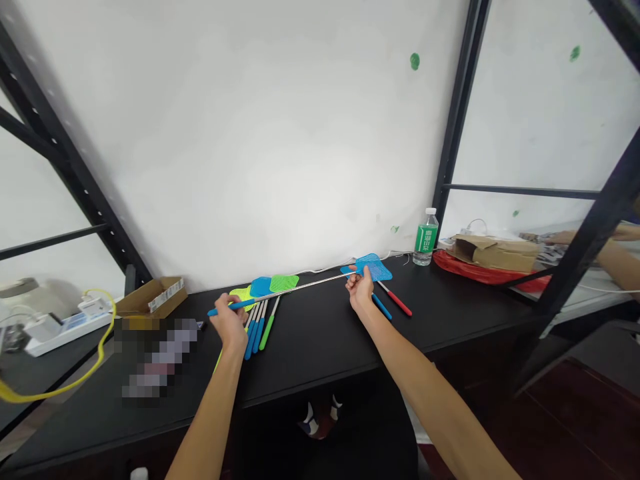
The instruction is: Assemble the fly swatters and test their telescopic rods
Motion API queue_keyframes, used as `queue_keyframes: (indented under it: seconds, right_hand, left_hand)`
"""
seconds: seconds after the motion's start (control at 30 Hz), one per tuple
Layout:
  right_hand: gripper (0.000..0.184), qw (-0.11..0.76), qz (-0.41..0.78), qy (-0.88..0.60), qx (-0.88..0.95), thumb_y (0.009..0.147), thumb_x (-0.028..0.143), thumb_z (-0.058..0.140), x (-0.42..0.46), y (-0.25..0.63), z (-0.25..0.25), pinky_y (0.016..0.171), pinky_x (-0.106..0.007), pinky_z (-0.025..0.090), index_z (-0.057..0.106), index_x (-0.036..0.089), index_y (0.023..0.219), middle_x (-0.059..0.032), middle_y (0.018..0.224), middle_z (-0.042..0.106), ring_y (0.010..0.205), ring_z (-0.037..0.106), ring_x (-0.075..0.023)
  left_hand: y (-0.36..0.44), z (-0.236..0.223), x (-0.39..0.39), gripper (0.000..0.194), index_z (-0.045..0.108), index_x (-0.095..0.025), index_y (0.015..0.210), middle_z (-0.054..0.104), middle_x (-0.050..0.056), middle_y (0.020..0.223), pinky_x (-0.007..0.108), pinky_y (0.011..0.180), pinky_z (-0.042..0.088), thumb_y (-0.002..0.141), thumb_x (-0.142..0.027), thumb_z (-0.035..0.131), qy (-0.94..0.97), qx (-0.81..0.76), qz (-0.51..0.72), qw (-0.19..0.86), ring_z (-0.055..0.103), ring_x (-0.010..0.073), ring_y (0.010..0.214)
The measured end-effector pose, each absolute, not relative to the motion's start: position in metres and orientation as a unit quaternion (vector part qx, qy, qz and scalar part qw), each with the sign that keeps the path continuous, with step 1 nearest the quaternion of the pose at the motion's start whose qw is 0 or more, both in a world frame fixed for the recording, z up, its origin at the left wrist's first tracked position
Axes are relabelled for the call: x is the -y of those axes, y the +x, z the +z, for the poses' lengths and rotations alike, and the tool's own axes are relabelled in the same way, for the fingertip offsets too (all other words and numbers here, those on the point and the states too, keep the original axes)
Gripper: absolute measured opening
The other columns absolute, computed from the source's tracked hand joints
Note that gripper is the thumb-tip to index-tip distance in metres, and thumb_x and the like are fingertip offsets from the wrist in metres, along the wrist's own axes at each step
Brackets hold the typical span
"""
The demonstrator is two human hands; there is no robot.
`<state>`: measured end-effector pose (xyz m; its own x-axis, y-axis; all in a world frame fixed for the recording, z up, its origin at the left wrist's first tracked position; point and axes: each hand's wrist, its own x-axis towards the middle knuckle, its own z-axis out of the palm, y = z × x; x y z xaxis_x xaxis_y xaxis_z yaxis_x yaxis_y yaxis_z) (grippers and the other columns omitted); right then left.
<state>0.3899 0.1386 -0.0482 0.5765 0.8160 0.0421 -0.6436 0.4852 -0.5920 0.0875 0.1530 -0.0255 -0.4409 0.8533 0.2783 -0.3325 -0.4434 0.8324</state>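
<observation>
My left hand [229, 323] is closed round the blue handle of an extended fly swatter [300, 285], whose thin metal rod runs up to the right. My right hand [360, 288] pinches the swatter's blue mesh head [373, 267] at the far end. Under the rod lies a pile of several fly swatters [264, 300] with blue, green and yellow heads and handles. Two more swatter handles, one red [397, 300] and one blue [383, 307], lie beside my right hand on the black table [310, 347].
A green-labelled water bottle [426, 237] stands at the back right. A cardboard box [153, 297] sits at the left, with a yellow cable [95, 363] beyond. Black shelf posts [457, 113] flank the table. Another person's arm [617, 257] reaches over cardboard and a red bag [480, 273] at the right.
</observation>
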Motion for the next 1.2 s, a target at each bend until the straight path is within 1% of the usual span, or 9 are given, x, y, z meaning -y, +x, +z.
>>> queue_keyframes:
  seconds: [0.1,0.17,0.27,0.33,0.43,0.57,0.73,0.93,1.2]
  right_hand:
    - [0.044,0.853,0.426,-0.265,0.143,0.093,0.056,0.042,-0.139,0.39,-0.048,0.041,-0.022,0.027,0.059,0.018,0.077,0.0067,0.046,0.038,0.04,0.033,-0.0077]
    - [0.044,0.855,0.421,-0.267,0.147,0.094,0.055,0.04,-0.138,0.391,-0.047,0.041,-0.022,0.027,0.058,0.018,0.077,0.0067,0.045,0.038,0.04,0.033,-0.0079]
    - [0.044,0.858,0.407,-0.276,0.146,0.096,0.052,0.037,-0.138,0.391,-0.047,0.041,-0.022,0.028,0.057,0.019,0.076,0.0069,0.044,0.038,0.039,0.033,-0.0082]
    - [0.044,0.858,0.403,-0.284,0.141,0.097,0.051,0.035,-0.139,0.392,-0.047,0.041,-0.022,0.029,0.056,0.019,0.076,0.007,0.044,0.037,0.039,0.033,-0.0082]
    - [0.045,0.853,0.406,-0.292,0.152,0.096,0.054,0.034,-0.139,0.393,-0.047,0.041,-0.022,0.029,0.055,0.019,0.076,0.0074,0.044,0.036,0.039,0.033,-0.0084]
    - [0.046,0.846,0.408,-0.295,0.178,0.095,0.058,0.034,-0.138,0.387,-0.047,0.041,-0.022,0.03,0.054,0.02,0.076,0.0075,0.044,0.036,0.039,0.034,-0.0087]
    - [0.047,0.822,0.431,-0.285,0.24,0.094,0.059,0.037,-0.139,0.371,-0.048,0.042,-0.022,0.029,0.055,0.019,0.078,0.0058,0.045,0.04,0.04,0.036,-0.009]
    - [0.045,0.82,0.423,-0.297,0.245,0.092,0.057,0.042,-0.141,0.374,-0.051,0.042,-0.021,0.03,0.058,0.018,0.077,0.0045,0.047,0.043,0.041,0.038,-0.009]
    - [0.044,0.824,0.408,-0.31,0.242,0.093,0.056,0.04,-0.145,0.382,-0.054,0.042,-0.022,0.031,0.056,0.019,0.076,0.0054,0.045,0.04,0.041,0.038,-0.0098]
  left_hand:
    - [0.08,-0.024,-0.154,0.018,0.045,-0.021,0.065,0.03,-0.009,0.047,0.022,0.037,0.019,0.075,-0.035,0.05,0.309,-0.378,0.816,0.312,0.024,0.0072,0.037]
    - [0.08,-0.025,-0.151,0.014,0.048,-0.02,0.069,0.035,-0.007,0.053,0.022,0.038,0.021,0.075,-0.033,0.049,0.342,-0.399,0.81,0.262,0.027,0.0072,0.041]
    - [0.084,-0.027,-0.146,0.017,0.052,-0.019,0.072,0.039,-0.006,0.058,0.022,0.041,0.024,0.077,-0.034,0.049,0.414,-0.424,0.773,0.226,0.032,0.0075,0.045]
    - [0.086,-0.029,-0.144,0.02,0.052,-0.019,0.069,0.037,-0.006,0.055,0.022,0.042,0.026,0.079,-0.036,0.048,0.442,-0.44,0.751,0.217,0.032,0.008,0.045]
    - [0.088,-0.03,-0.142,0.027,0.052,-0.018,0.064,0.033,-0.006,0.05,0.023,0.044,0.027,0.082,-0.039,0.048,0.474,-0.477,0.712,0.201,0.034,0.0096,0.045]
    - [0.094,-0.03,-0.137,0.036,0.054,-0.018,0.059,0.036,-0.005,0.045,0.025,0.046,0.029,0.085,-0.042,0.048,0.534,-0.507,0.653,0.18,0.037,0.0118,0.044]
    - [0.111,-0.031,-0.126,0.049,0.047,-0.019,0.047,0.039,-0.002,0.042,0.026,0.049,0.029,0.088,-0.045,0.046,0.661,-0.487,0.538,0.192,0.04,0.0124,0.044]
    - [0.114,-0.038,-0.126,0.054,0.044,-0.019,0.047,0.04,-0.002,0.046,0.026,0.055,0.031,0.091,-0.05,0.046,0.763,-0.423,0.454,0.18,0.042,0.0123,0.049]
    - [0.11,-0.045,-0.131,0.053,0.032,-0.019,0.052,0.028,-0.004,0.051,0.027,0.053,0.022,0.092,-0.052,0.047,0.807,-0.401,0.398,0.171,0.032,0.0101,0.05]
